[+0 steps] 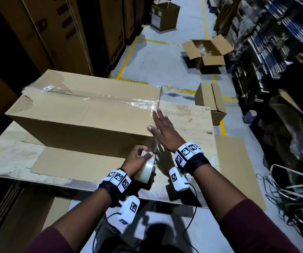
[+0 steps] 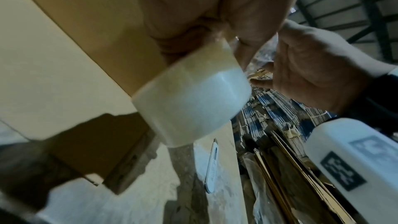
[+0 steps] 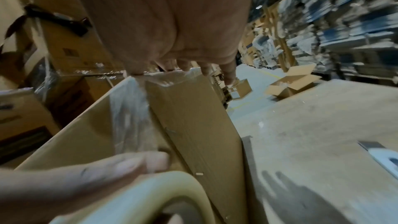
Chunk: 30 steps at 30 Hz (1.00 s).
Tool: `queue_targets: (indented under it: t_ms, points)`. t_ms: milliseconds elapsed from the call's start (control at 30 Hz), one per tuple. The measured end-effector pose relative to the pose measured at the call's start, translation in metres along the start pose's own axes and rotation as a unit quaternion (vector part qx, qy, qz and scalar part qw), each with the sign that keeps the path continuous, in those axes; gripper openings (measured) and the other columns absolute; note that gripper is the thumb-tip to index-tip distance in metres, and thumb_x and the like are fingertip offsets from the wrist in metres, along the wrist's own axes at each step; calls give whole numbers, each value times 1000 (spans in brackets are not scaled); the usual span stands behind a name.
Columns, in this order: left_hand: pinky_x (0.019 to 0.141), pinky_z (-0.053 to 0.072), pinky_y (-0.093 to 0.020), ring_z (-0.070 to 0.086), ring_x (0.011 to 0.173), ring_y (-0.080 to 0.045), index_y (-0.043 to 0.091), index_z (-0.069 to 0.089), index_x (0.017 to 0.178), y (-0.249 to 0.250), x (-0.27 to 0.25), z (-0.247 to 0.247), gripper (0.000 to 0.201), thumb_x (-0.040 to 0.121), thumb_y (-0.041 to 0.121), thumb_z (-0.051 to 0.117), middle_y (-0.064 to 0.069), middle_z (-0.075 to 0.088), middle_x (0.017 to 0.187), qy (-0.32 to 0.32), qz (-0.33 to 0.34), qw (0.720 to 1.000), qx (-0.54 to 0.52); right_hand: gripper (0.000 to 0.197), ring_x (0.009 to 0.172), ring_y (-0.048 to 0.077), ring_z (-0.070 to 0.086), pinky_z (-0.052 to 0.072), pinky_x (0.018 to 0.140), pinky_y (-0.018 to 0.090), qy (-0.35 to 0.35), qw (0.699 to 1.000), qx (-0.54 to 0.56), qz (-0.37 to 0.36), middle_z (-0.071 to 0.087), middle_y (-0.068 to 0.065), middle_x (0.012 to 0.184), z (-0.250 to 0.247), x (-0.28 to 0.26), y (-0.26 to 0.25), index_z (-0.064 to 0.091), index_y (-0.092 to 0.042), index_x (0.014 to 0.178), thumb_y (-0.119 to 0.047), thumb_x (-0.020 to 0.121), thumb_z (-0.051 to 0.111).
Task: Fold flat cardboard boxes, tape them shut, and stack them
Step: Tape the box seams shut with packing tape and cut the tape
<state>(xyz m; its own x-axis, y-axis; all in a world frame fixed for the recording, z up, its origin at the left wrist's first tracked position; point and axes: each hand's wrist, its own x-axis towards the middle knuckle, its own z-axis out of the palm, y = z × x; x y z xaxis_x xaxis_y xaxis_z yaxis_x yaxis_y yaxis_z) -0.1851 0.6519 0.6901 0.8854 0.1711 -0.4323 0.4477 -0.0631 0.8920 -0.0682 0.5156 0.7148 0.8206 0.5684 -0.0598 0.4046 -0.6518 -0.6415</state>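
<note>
Presently the box [image 1: 84, 114] lies on the table [image 1: 192, 117], its top seam covered by a clear tape strip [image 1: 110, 100] that turns down over the right end. The left hand [image 1: 137, 157] has its fingers curled round the tape roll [image 1: 145, 172], held low at the box's near right corner. The right hand [image 1: 162, 128] is flat, fingers straight, and appears to be pressing the tape onto the end face; it grips nothing. A cutter [image 2: 212, 164] lies on the table below the roll, untouched.

Risks, as judged from this position:
- The strip runs uncut from box to roll. A pull by the left hand, without firm pressure from the right, could peel the tape off the end face.
- The tape at the top right corner looks wrinkled. Poor adhesion there may let the seam lift under stacking load.
- The far left end shows torn cardboard and ragged tape; that end may not hold.
- Both hands are occupied. Reaching for the cutter means releasing one, and slack tape could fold onto itself.
- A loose flat sheet [image 1: 77, 165] lies against the box's near side; the box may slide on it when pushed.
</note>
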Motion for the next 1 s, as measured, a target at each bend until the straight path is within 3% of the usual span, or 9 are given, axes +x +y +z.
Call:
queue_targets:
  t_ms: [100,167,267,333,500,700,800,900,1000]
  points:
    - [77,53,-32,69,97,-28,23,70,110,-9,-4,-4,18,93,16,68,-9,72,110,-51,-16,998,-36,73,154,18,19,15,125,38,79,989,103,75,20,4,168,6,-19,28,21,-17,161,-51,103,47]
    - [80,51,-33,68,98,-27,24,74,104,-12,-2,-5,17,92,15,69,-7,73,110,-62,-32,995,-66,64,142,28,42,34,117,39,128,965,114,200,43,14,156,16,-35,69,38,-10,153,-43,101,57]
    - [85,48,-26,65,105,-16,18,76,103,-11,-1,-7,16,92,12,68,-1,73,114,-77,-28,995,-56,53,119,36,60,49,89,35,12,927,-17,374,59,23,133,39,-64,127,53,2,135,-29,94,69]
    - [73,47,-18,65,99,-11,8,73,112,-9,-1,-5,21,92,10,66,-1,73,113,-74,-39,995,-60,48,109,37,64,50,77,35,-31,912,-68,403,62,24,123,52,-75,146,57,4,123,-26,89,73]
    - [52,47,-15,66,66,-7,8,71,115,-4,-2,-4,22,95,10,62,-1,73,88,-74,-77,990,-89,50,115,44,55,52,86,47,37,897,-68,435,48,25,129,71,-69,151,47,3,127,-27,94,69]
    - [50,39,-22,62,61,-11,14,72,116,-5,-6,-4,23,96,15,62,0,74,84,-79,-98,987,-101,24,85,32,60,47,61,33,26,896,27,442,57,20,105,66,-67,163,49,-1,104,-15,91,64]
    - [53,40,-25,61,65,-15,15,74,112,-9,-8,-4,24,93,28,68,-4,75,89,-60,-97,989,-92,16,77,26,57,54,72,42,15,898,161,409,65,27,103,51,-74,156,47,-18,92,-10,93,60]
    - [67,49,-29,66,72,-19,11,75,96,-9,-8,0,37,84,46,76,-7,77,90,-17,-77,993,-88,27,59,20,61,50,54,33,78,911,294,277,66,19,95,7,-81,112,46,-22,112,-2,98,58]
    - [58,48,-21,64,63,-14,6,74,89,-7,-9,4,37,85,43,76,-5,73,78,13,-63,992,-111,27,51,14,43,36,48,25,41,958,254,124,63,2,80,-46,-84,56,54,-27,116,-7,99,56]
